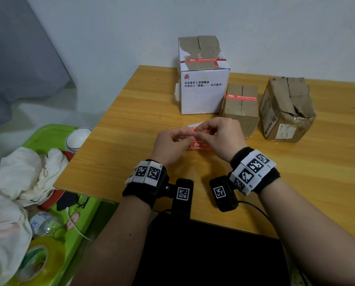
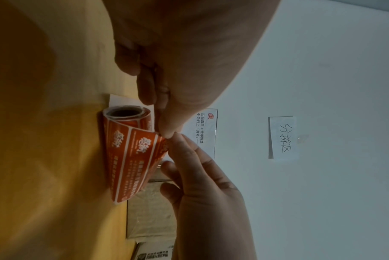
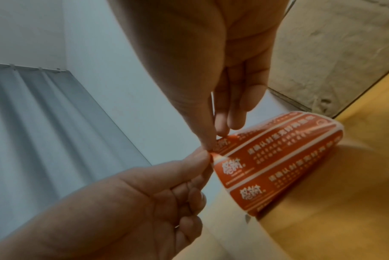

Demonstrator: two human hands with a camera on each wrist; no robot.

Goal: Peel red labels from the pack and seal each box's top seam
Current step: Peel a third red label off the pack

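Head view: both hands meet over the bench (image 1: 131,112). The left hand (image 1: 170,144) and right hand (image 1: 220,137) pinch the curled label sheet (image 1: 199,144).

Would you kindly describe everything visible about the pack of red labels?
The label pack is a glossy white backing sheet carrying long orange-red labels with white print and white gaps between them. Its far end is curled into a loose roll. It rests on the wooden table, in front of the boxes, its near end lifted and bowed. The left hand and right hand both pinch one corner of it, where a label's tip looks just lifted.
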